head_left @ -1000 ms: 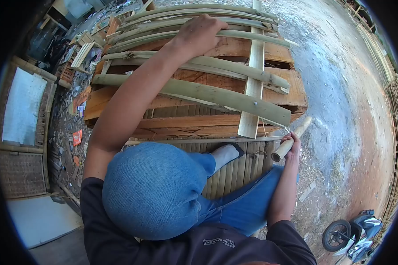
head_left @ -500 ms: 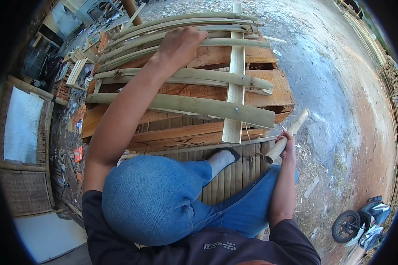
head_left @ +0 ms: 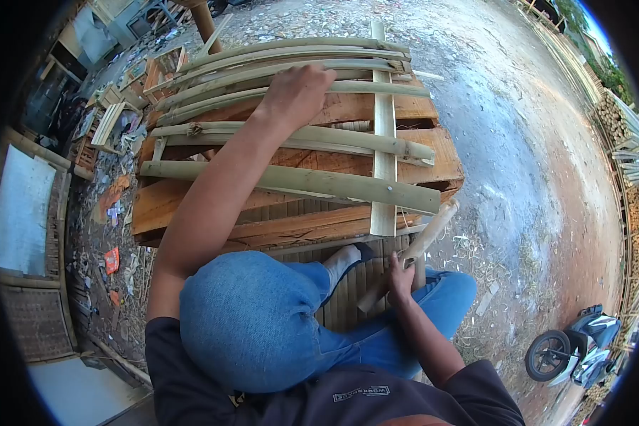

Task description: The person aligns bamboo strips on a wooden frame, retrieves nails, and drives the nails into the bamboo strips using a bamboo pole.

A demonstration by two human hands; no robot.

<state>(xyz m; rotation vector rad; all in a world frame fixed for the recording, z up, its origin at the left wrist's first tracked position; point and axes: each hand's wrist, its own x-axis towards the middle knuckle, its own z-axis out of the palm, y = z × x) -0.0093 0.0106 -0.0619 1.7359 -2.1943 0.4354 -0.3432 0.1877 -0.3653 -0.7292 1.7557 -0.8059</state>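
Note:
My left hand (head_left: 298, 91) is closed over a bamboo slat (head_left: 387, 88) in the upper part of a slatted frame; its fingertips are partly hidden. A pale crosspiece (head_left: 384, 153) runs under the slats near their right ends. Nail heads show on the front slat (head_left: 298, 179). Low on the right, my right hand (head_left: 401, 278) has its fingers wrapped round a light, round bamboo rod (head_left: 437, 227), tilted up to the right beside the frame's near corner. A blurred darker length shows below that hand.
Thick orange-brown timber (head_left: 426, 160) supports the slats. Beneath my legs (head_left: 252, 323) lies a bamboo-slat platform (head_left: 355, 287). A motorbike (head_left: 582, 348) stands at the lower right, and wooden crates (head_left: 165, 69) and litter are at the upper left.
My right hand and the rod have moved left and down, closer to my lap. My left hand stays over the slats, while the whole view has shifted slightly.

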